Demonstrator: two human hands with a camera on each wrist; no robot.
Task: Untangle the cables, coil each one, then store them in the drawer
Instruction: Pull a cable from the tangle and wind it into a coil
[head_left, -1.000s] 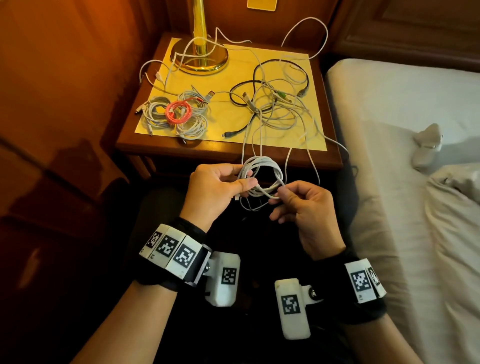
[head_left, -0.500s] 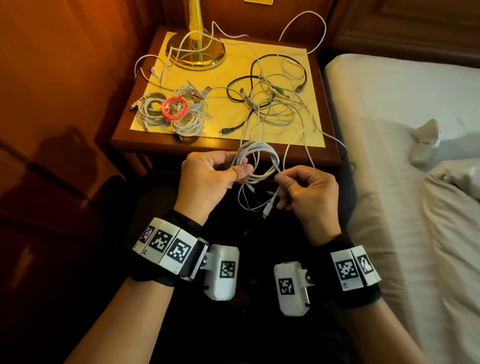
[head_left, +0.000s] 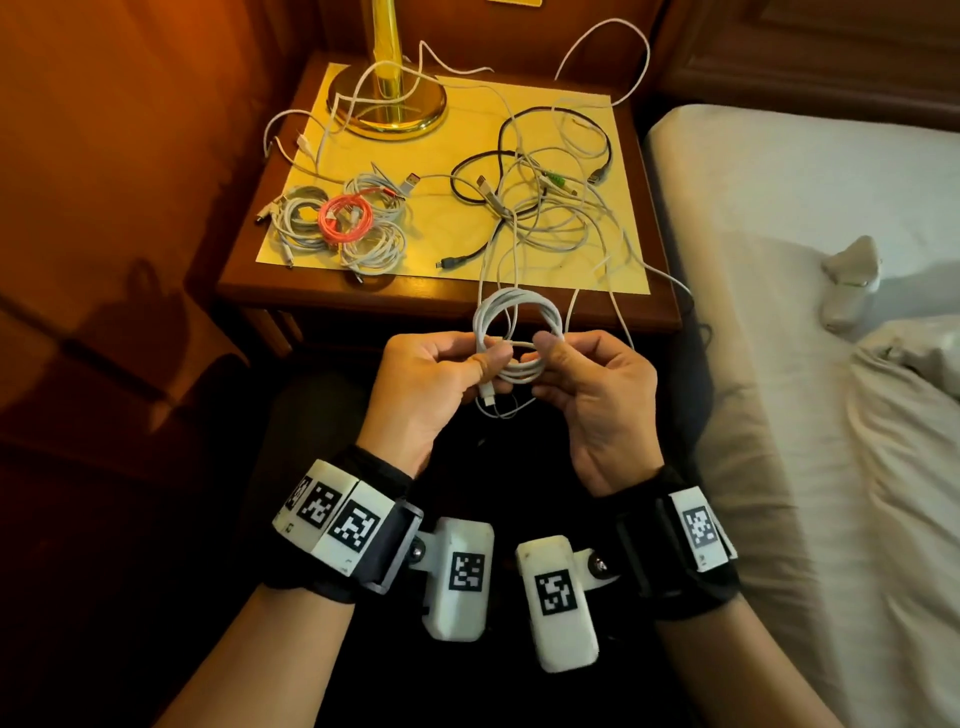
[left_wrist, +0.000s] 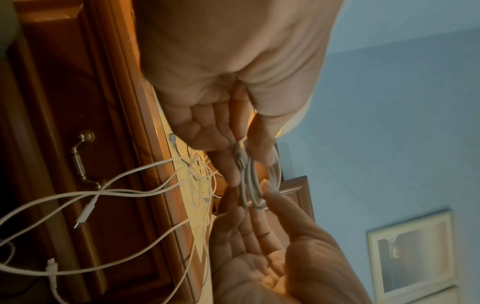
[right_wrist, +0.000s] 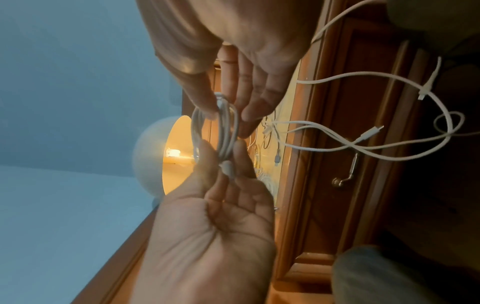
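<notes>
Fingers (head_left: 491, 364) of our left hand (head_left: 431, 384) and right hand (head_left: 592, 384) now pinch opposite sides of the white cable coil (head_left: 519, 338), held before the counter (head_left: 447, 306). Half a second ago its loose end dangled; now it wraps across, so we judge this coil nearly finished.

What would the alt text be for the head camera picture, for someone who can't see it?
Two hands, left hand and right hand, pinch a coiled white cable in front of a wooden nightstand. On it lie coiled cables, a loose tangle and a brass lamp base; a bed stands to the right.
</notes>
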